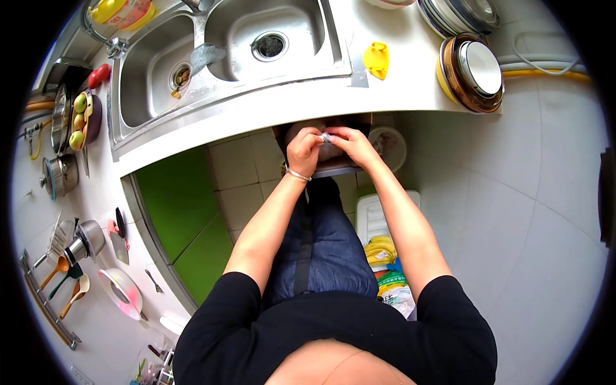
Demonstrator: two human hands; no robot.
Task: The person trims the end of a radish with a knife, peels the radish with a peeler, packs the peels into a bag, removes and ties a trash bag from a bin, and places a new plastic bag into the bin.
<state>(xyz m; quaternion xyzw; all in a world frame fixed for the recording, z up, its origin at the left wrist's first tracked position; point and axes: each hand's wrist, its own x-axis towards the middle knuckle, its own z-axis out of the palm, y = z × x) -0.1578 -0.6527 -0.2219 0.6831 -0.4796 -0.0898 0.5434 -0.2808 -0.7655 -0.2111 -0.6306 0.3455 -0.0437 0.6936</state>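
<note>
Just past the counter's front edge, my left hand (pixel 304 150) and my right hand (pixel 353 146) meet with their fingertips pinched together. Between them is a small pale, shiny scrap (pixel 325 137), too small and covered to name. My left wrist wears a bracelet (pixel 299 175). Directly beneath the hands is a dark-edged open container or drawer (pixel 340 171), partly under the counter, with something pale inside. The fingers hide much of its contents.
A white round bucket (pixel 389 149) stands right of the hands. Bananas (pixel 380 251) and bags lie by a white lid (pixel 378 212) near my legs. The counter holds a double sink (pixel 263 35), a yellow utensil (pixel 376 61), stacked dishes (pixel 482 67) and a fruit bowl (pixel 94 119).
</note>
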